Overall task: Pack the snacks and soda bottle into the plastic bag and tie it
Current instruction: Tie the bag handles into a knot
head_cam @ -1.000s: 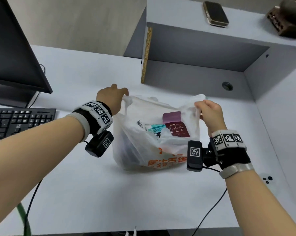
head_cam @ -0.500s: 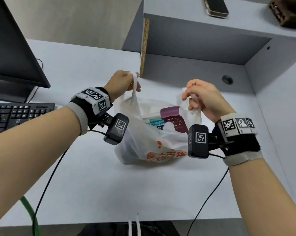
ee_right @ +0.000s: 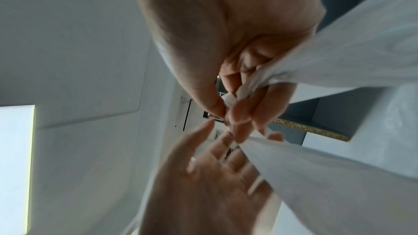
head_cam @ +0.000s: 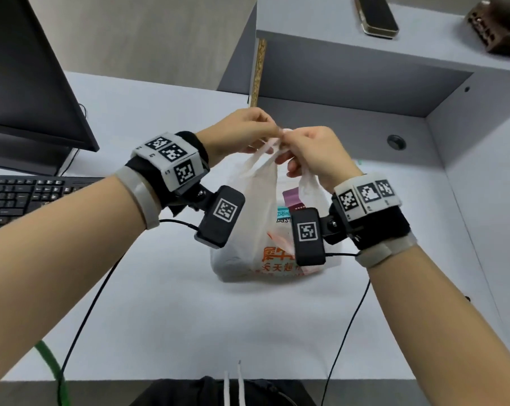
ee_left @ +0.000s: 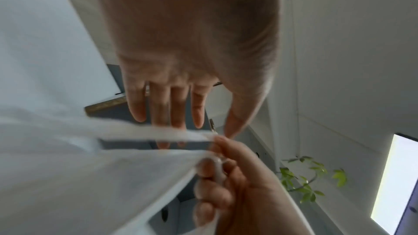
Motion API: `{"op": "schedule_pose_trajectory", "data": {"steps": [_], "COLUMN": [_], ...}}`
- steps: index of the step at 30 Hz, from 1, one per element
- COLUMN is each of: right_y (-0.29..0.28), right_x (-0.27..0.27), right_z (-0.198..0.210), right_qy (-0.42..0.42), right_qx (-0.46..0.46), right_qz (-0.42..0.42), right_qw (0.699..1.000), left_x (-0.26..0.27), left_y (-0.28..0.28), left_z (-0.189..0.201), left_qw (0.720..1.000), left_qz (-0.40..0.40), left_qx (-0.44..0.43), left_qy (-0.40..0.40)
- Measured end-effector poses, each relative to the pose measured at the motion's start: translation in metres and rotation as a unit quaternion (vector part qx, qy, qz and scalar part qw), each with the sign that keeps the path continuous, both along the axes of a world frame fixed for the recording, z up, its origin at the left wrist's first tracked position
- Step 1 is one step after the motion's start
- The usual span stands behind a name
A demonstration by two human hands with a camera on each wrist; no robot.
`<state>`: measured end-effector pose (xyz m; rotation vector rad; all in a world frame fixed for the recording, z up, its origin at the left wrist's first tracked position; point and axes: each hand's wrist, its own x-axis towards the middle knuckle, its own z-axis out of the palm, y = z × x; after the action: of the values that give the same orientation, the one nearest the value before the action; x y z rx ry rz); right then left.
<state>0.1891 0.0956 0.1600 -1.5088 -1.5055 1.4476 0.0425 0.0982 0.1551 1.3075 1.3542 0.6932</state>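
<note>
step: tying, packing looks done | white orange-printed plastic bag (head_cam: 236, 259) stands on white bench (head_cam: 174, 317) | right hand (head_cam: 315, 153) pinches right handle (head_cam: 309, 183) | left hand (head_cam: 242, 130) carries left handle (head_cam: 261, 162) on straight fingers | next: cross handles, pull knot

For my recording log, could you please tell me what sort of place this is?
Most likely an office workstation: a dark monitor and black keyboard stand on the white desk, with a grey shelf unit behind.

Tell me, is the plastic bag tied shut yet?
Not tied: handles meet above the plastic bag, right hand pinches one, no knot shows.
</note>
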Motion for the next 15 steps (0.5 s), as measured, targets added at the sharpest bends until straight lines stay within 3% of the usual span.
{"op": "schedule_pose_trajectory", "data": {"steps": [4, 6, 11, 13, 15], "right_y": [-0.002, -0.005, 0.007, 0.012, 0.007], "right_x": [0.004, 0.003, 0.016, 0.024, 0.026], "right_z": [0.002, 0.001, -0.002, 0.003, 0.014], "right_qy": [0.073, 0.076, 0.06, 0.025, -0.005], "right_qx": [0.012, 0.024, 0.062, 0.083, 0.095], "right_qz": [-0.005, -0.003, -0.141, -0.124, -0.029], "right_qw": [0.997, 0.997, 0.986, 0.989, 0.995], "left_x": [0.002, 0.005, 0.001, -0.002, -0.004], "left_y": [-0.016, -0.021, -0.022, -0.021, -0.02], "left_z": [-0.019, -0.028, -0.041, -0.042, -0.041], "left_qw": [0.986, 0.98, 0.996, 0.997, 0.998], "left_qz": [-0.148, -0.18, -0.087, -0.03, -0.001], "left_qx": [0.006, 0.007, -0.031, -0.055, -0.054], "left_qy": [0.078, 0.078, -0.02, -0.044, -0.033]}}
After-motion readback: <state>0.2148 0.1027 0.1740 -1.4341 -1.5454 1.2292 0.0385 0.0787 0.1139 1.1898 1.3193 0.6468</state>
